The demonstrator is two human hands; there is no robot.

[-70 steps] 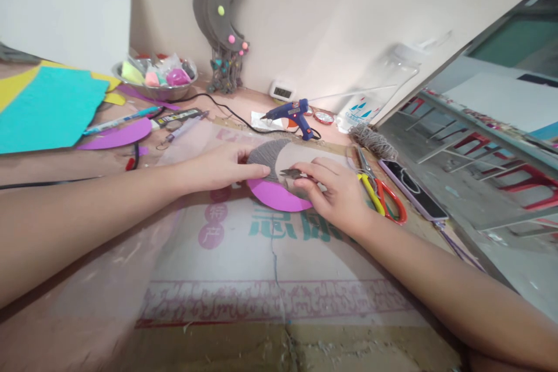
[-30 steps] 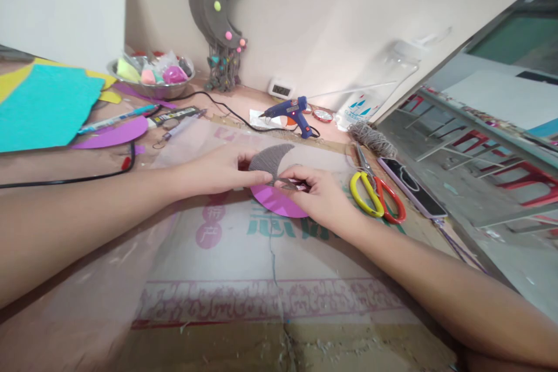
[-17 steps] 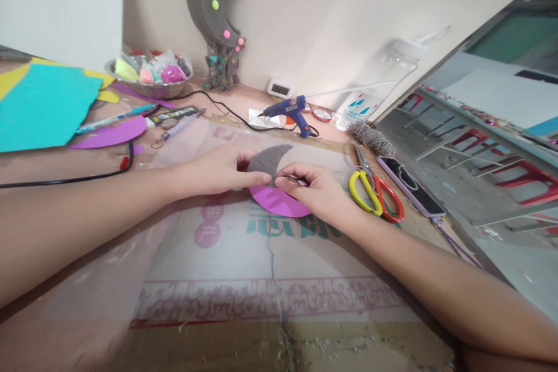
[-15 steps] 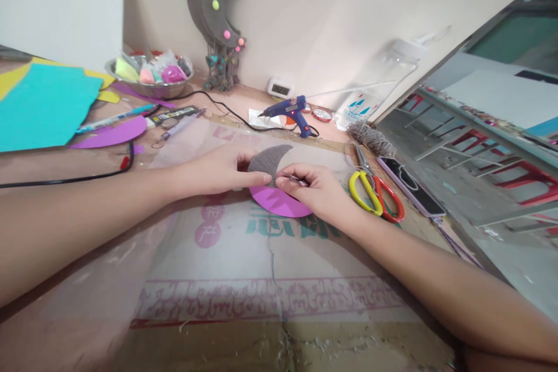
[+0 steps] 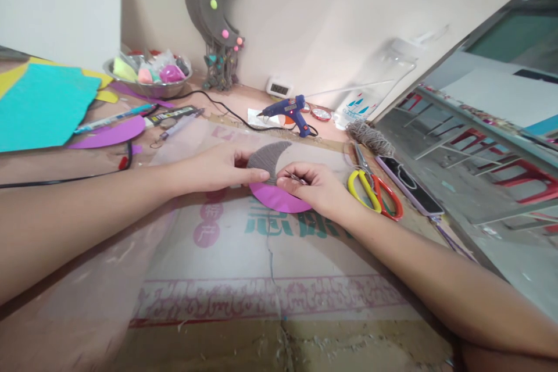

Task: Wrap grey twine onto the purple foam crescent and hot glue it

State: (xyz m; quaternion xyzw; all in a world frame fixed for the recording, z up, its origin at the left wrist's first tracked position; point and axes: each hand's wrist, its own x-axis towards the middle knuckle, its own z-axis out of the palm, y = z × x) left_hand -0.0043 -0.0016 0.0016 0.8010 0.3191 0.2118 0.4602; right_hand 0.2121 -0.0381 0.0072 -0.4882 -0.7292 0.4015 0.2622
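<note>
A crescent cutout is between my hands, its upper half wrapped in grey yarn and its lower half bare purple. My left hand grips the wrapped part, thumb on top, the other fingers mostly hidden behind it. At the crescent's inner edge, my right hand is closed in a pinch beside the last wraps. Something small and thin shows between its fingers, too small to make out clearly. A strand of yarn trails down from the crescent over the printed plastic sheet.
Scissors, a phone and a yarn bundle lie to the right. Behind are a blue glue gun, a small clock and a clear bottle. At left sit a metal bowl and turquoise sheets.
The view has shifted very slightly. The crescent and both hands keep nearly the same pose, with the purple part sitting marginally higher.
</note>
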